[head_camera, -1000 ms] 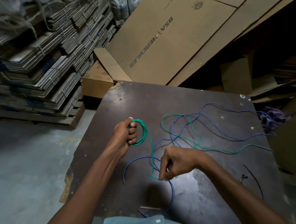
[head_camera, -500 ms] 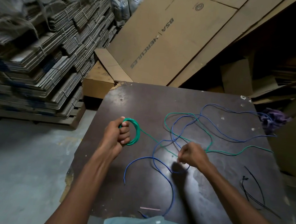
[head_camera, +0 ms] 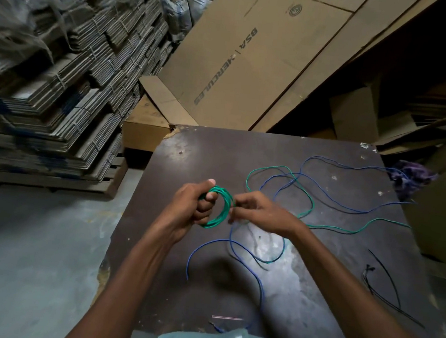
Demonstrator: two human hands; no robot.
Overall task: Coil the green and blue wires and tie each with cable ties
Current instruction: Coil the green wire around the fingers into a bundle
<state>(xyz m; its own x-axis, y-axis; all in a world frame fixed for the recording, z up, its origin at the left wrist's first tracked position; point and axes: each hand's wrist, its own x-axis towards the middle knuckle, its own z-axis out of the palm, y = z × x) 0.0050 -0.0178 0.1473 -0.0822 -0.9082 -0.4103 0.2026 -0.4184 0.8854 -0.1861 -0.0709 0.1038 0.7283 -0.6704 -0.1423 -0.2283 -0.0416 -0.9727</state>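
- The left hand (head_camera: 193, 207) is gripping the green wire (head_camera: 219, 209) coil, fingers curled through its round loops, above the desk (head_camera: 245, 154) centre.
- The right hand (head_camera: 253, 210) is pinching the next turn on at the coil's 3 o'clock edge.
- Thin, springy slack is trailing toward 2 o'clock, tangling with the blue wire (head_camera: 209, 245); the next move probably needs drawing it free.
- Black cable ties (head_camera: 384, 288) are lying at 4 o'clock.

Bare table (head_camera: 204, 150) along far and left edges, open for passage. Loose green wire (head_camera: 278, 171) and blue wire (head_camera: 349, 205) loops sprawl across centre toward right edge. Black cable ties (head_camera: 384, 288) lie near right edge. Blue loop crosses near edge.
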